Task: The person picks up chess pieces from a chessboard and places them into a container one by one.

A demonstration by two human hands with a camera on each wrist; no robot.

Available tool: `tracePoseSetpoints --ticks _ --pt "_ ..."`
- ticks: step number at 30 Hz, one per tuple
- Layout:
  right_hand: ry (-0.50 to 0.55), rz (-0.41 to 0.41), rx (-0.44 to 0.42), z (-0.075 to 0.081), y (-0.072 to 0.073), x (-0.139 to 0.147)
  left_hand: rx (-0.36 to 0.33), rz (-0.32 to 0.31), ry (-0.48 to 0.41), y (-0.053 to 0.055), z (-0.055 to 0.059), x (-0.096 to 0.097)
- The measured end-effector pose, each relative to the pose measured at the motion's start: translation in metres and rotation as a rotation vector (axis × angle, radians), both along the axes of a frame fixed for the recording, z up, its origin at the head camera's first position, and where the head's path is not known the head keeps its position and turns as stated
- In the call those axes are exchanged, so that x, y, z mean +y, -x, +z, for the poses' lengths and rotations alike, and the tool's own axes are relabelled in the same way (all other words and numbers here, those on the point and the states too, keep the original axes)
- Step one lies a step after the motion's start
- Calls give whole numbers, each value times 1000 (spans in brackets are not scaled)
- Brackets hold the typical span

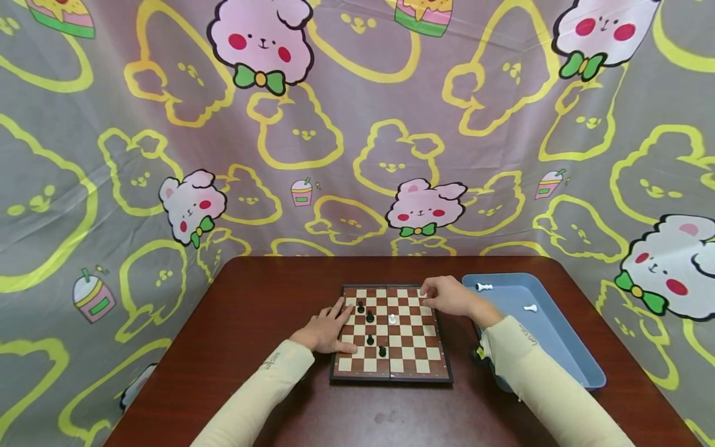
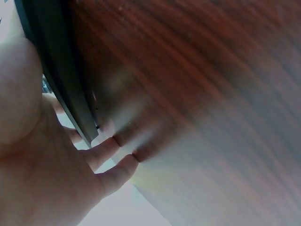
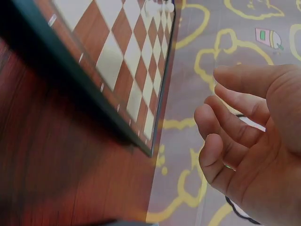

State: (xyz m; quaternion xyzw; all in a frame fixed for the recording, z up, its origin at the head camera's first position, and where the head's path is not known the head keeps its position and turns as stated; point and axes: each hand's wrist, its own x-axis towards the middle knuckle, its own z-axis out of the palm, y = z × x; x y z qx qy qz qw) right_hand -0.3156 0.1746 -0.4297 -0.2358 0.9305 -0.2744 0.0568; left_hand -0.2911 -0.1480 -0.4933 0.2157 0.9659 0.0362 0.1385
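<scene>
A chessboard (image 1: 410, 365) in red-brown and cream squares lies flat, with a seam down its middle. My left hand (image 1: 323, 330) rests on its left edge, fingers spread and thumb over the near left squares; the left wrist view shows little of the board beyond its dark side. Several black chess pieces (image 1: 370, 317) stand on the left half. One white chess piece (image 1: 393, 319) stands just right of the seam. Over the far right corner hovers my right hand (image 1: 449, 297), its fingers loosely bent. Nothing shows between those fingers (image 3: 210, 148) in the right wrist view.
Right of the board sits a blue-grey tray (image 1: 564, 338), partly covered by my right forearm. Inside it lie a white chess piece (image 1: 483, 287) near the far left corner and another white chess piece (image 1: 530, 308). Behind the brown table (image 1: 268, 292) hangs a patterned cloth (image 1: 346, 223).
</scene>
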Motion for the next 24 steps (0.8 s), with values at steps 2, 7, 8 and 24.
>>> tracePoseSetpoints --ticks 2,7,8,24 --pt "-7 2 2 -1 0 -6 0 0 -3 1 0 0" --pt "-13 6 -27 -4 0 -24 0 0 -7 0 0 0" --pt "-8 6 -41 -5 0 -28 0 2 -6 -1 1 0" --pt "-11 87 -94 -30 0 -59 -16 11 -5 -1 4 0"
